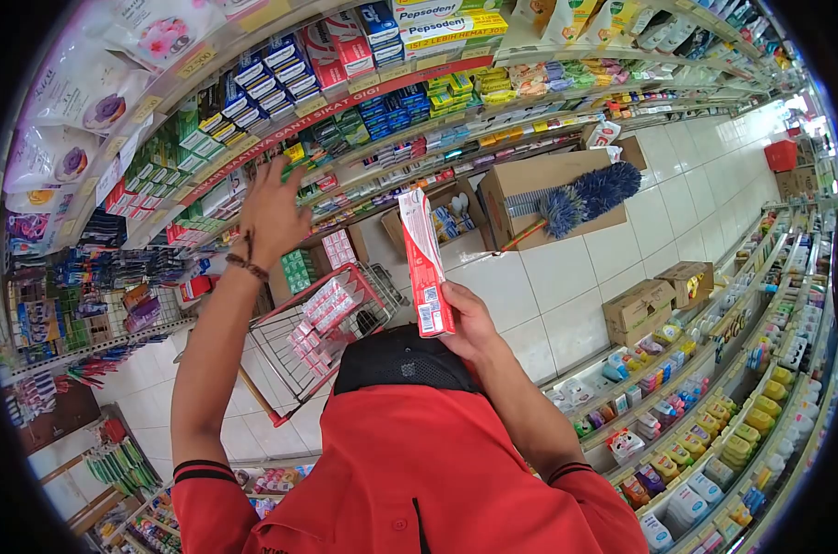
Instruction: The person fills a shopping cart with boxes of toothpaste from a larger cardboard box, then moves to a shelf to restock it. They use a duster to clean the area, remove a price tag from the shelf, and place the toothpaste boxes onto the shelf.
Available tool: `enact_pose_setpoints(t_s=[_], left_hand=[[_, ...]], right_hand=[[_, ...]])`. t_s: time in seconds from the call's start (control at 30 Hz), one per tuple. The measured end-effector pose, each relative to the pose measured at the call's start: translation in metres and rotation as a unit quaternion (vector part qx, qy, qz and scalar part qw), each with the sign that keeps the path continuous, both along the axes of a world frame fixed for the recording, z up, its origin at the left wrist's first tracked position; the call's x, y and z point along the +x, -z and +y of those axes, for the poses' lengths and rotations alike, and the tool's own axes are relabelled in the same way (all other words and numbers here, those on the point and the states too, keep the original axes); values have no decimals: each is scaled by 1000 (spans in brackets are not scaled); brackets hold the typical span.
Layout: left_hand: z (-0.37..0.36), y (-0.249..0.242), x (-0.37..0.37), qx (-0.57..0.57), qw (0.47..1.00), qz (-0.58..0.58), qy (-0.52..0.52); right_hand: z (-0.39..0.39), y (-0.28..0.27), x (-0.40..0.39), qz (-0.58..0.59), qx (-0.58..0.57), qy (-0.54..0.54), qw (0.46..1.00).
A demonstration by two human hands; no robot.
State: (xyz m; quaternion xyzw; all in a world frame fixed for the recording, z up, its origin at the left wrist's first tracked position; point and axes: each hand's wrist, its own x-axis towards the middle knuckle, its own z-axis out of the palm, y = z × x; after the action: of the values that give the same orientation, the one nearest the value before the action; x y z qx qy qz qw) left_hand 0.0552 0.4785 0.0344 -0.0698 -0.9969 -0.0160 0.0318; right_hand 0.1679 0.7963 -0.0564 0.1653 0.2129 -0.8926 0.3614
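Note:
My right hand (470,323) grips the lower end of a long red and white toothpaste box (422,263), held upright in front of my chest with its barcode end down. On the other side, my left hand (277,220) reaches out to the toothpaste shelf with its fingers apart and nothing in them. Its fingertips overlap the lower rows of boxes, just below the red shelf strip (363,90). Small green and white toothpaste boxes (151,175) stand stacked to the left of this hand.
Below my left arm stands a wire shopping cart (280,346) with pink and white packs. Open cardboard boxes (520,180) stand on the tiled floor, a blue duster (580,198) lying over one. Closed cartons (640,312) sit by the right shelves (714,415), which hold bottles.

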Motion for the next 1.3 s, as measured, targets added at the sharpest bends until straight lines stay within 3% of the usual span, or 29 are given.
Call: enact_pose_setpoints(t_s=[0.2, 0.3, 0.37, 0.4, 0.43, 0.47, 0.5, 0.53, 0.6, 0.67, 0.7, 0.73, 0.77, 0.8, 0.83, 0.87, 1.0, 1.07, 1.23, 1.3], left_hand=[[39, 1, -20, -10, 999, 37, 34], [57, 7, -21, 42, 998, -33, 32], [86, 22, -10, 327, 925, -167, -101], [97, 26, -6, 462, 837, -246, -159], [107, 31, -1, 580, 720, -317, -211], [117, 38, 4, 683, 666, -266, -136], [119, 45, 6, 648, 701, -250, -163], [117, 47, 8, 658, 678, -266, -190], [110, 57, 20, 667, 656, -279, -216], [102, 75, 37, 741, 572, -244, -252], [96, 76, 45, 742, 573, -241, -252], [89, 75, 53, 757, 540, -230, -287], [81, 75, 60, 770, 506, -219, -322], [72, 73, 67, 772, 504, -216, -322], [61, 70, 73, 815, 431, -179, -343], [49, 68, 80, 852, 353, -139, -361], [7, 72, 120, 867, 315, -38, -385], [-15, 83, 151, 876, 286, -23, -388], [-20, 98, 196, 860, 273, 27, -430], [-14, 100, 203, 861, 228, 35, -452]], right_hand=[[21, 13, -14, -1, -13, 9, 1000], [17, -3, -27, -3, 30, 11, 999], [5, -11, -39, 114, 175, -17, 978], [4, -8, -48, 220, 253, -88, 938], [-6, -12, -52, 281, 290, -68, 912], [-6, -14, -64, 349, 338, -122, 865], [-5, -17, -83, 412, 384, -174, 808], [-5, -41, -105, 478, 499, -176, 701], [-11, -35, -153, 538, 605, -25, 586], [-14, -50, -201, 572, 679, 80, 452], [-16, -53, -224, 597, 697, 106, 383], [-17, -55, -244, 617, 711, 131, 311], [-19, -56, -259, 620, 709, 132, 310], [-20, -55, -272, 631, 716, 139, 262], [-21, -53, -283, 642, 722, 146, 214], [-21, -48, -291, 643, 727, 140, 196], [-20, -34, -308, 655, 722, 162, 153], [-20, -35, -313, 666, 711, 164, 159], [-11, -39, -321, 687, 684, 183, 165], [-10, -42, -323, 701, 667, 164, 192]])
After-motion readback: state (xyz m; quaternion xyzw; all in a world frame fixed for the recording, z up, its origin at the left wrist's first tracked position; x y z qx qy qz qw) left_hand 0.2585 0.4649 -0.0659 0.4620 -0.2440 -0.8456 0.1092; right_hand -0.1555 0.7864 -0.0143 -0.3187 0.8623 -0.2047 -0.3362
